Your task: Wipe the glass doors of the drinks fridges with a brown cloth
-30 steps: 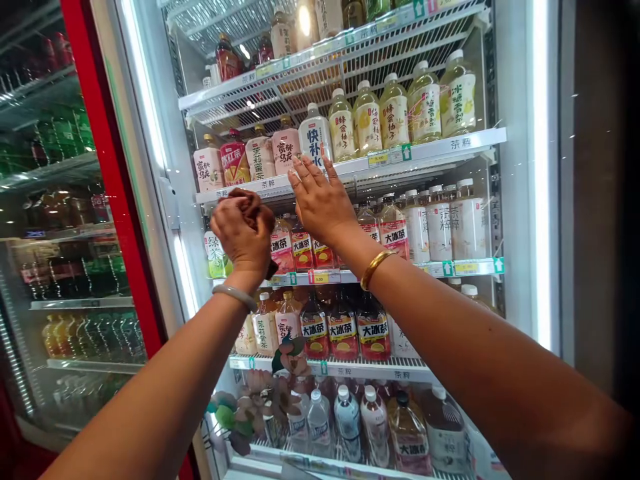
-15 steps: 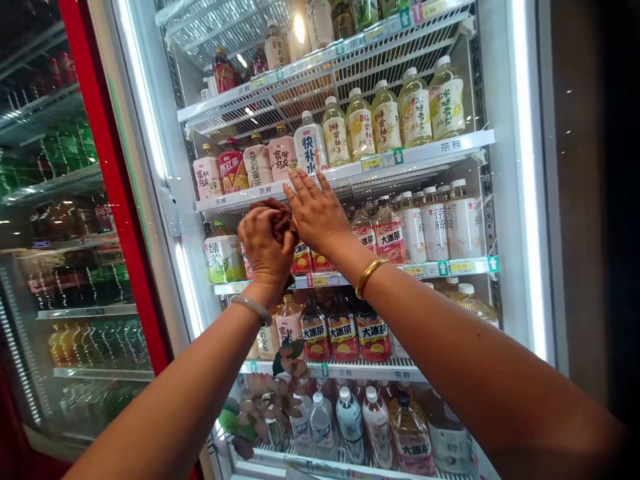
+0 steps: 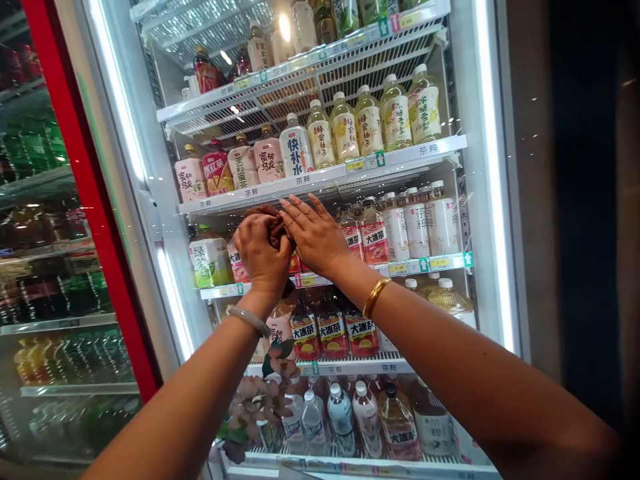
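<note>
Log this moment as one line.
left hand: clutching brown cloth | right hand: flat, touching cloth | place: drinks fridge shelf | bottles behind hands

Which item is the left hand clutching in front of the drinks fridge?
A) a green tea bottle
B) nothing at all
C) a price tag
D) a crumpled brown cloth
D: the left hand is closed around a crumpled brown cloth held just below a shelf edge, with the right hand flat beside it.

Both hands meet before the middle shelf (image 3: 425,264), left hand (image 3: 261,252) touching right hand (image 3: 313,235), bottles (image 3: 400,230) behind.
</note>
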Demonstrator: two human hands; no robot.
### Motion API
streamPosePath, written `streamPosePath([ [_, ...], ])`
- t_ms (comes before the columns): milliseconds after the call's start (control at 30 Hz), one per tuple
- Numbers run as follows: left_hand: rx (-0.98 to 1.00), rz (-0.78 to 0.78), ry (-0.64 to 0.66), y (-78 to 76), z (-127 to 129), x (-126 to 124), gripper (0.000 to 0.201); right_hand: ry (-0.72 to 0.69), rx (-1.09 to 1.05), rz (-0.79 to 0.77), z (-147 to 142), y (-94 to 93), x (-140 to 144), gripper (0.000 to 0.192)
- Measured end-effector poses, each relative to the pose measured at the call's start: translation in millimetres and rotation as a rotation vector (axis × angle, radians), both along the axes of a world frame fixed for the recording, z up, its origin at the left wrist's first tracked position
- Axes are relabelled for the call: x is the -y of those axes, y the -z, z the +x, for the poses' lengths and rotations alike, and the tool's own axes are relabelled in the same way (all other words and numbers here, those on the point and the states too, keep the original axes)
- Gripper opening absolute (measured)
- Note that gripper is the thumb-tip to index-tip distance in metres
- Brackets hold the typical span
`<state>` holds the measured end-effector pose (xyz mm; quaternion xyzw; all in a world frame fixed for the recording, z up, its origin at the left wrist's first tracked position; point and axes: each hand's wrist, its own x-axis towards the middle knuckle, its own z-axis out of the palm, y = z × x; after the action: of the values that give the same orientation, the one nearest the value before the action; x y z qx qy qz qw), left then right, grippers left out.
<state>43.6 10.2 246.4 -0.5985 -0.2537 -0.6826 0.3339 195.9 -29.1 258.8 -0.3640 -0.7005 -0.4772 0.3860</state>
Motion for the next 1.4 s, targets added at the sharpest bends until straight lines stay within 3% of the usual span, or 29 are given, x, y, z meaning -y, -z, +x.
streamPosePath([
  [100, -0.217, 0.086, 0.040, 29.8, 20, 10, 0.028, 0.030, -0.007, 0.010, 25, 18.2, 10, 0.054],
  [200, -0.451, 0.128, 0.068, 40.6, 15, 11, 0.028, 0.060, -0.017, 0.033, 46, 33.4, 18, 0.053],
  [300, -0.247, 0.053, 0.093, 36.8, 17, 10, 0.031, 0.092, -0.027, 0.040, 56, 41.1, 23, 0.053],
  [400, 0.078, -0.012, 0.117, 42.9, 43, 16, 0.032, 0.127, -0.041, 0.024, 61, 46.4, 29, 0.053],
  [500, -0.058, 0.061, 0.136, 66.3, 72, 27, 0.033, 0.158, -0.048, 0.013, 72, 55.2, 38, 0.054],
  [600, -0.244, 0.116, 0.162, 86.6, 83, 34, 0.040, 0.177, -0.062, 0.011, 89, 69.3, 48, 0.056],
  [667, -0.179, 0.061, 0.186, 91.5, 84, 37, 0.041, 0.188, -0.092, 0.015, 99, 80.2, 54, 0.056],
  [800, 0.130, -0.027, 0.222, 100.0, 102, 45, 0.040, 0.197, -0.144, 0.026, 109, 99.9, 60, 0.057],
  [967, -0.157, 0.035, 0.248, 143.0, 130, 59, 0.049, 0.202, -0.172, 0.016, 120, 124.4, 74, 0.053],
  [1167, 0.134, -0.174, 0.203, 208.3, 128, 69, 0.057, 0.177, -0.358, 0.048, 130, 180.1, 83, 0.059],
  [1233, 0.089, -0.182, 0.210, 227.0, 141, 74, 0.056, 0.167, -0.400, 0.064, 132, 198.3, 82, 0.058],
  [1333, -0.149, -0.118, 0.284, 241.8, 160, 79, 0.052, 0.131, -0.423, 0.071, 141, 218.4, 84, 0.051],
  [1400, -0.245, -0.081, 0.296, 239.5, 161, 80, 0.054, 0.127, -0.424, 0.069, 149, 227.6, 87, 0.050],
])
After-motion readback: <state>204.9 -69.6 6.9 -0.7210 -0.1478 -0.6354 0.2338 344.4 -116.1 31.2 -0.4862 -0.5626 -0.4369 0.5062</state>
